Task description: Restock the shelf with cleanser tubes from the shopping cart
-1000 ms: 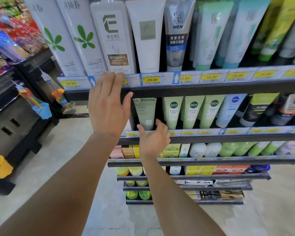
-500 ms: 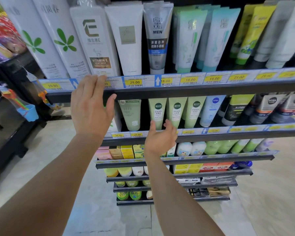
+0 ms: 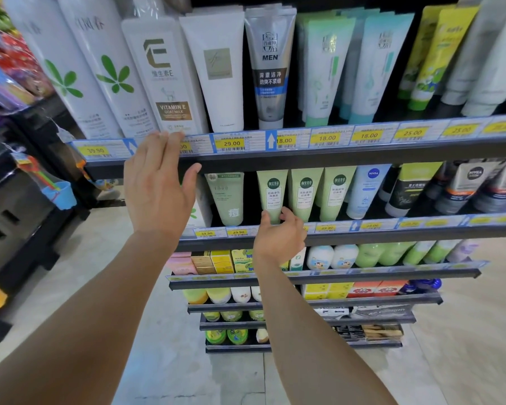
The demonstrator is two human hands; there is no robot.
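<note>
My right hand (image 3: 278, 238) reaches to the second shelf (image 3: 392, 232) and pinches the bottom cap of a light green cleanser tube (image 3: 272, 191) between thumb and fingers. The tube stands upright, leftmost of three matching green tubes (image 3: 306, 191). My left hand (image 3: 158, 194) is raised flat with straight fingers in front of the top shelf's price rail (image 3: 348, 141), its fingertips at the rail below the Vitamin E tube (image 3: 164, 77). It holds nothing. No shopping cart is in view.
The top shelf holds tall white, grey and mint tubes (image 3: 324, 68). A pale green tube (image 3: 228, 197) stands left of my right hand, a Nivea tube (image 3: 365, 188) to the right. Lower shelves (image 3: 319, 277) carry boxes and bottles. A dark rack (image 3: 21, 217) stands at left.
My right hand rose from the second shelf's rail and closed its thumb and fingers on the green tube's cap. The view shifted right and closer. My left hand stayed flat at the top rail.
</note>
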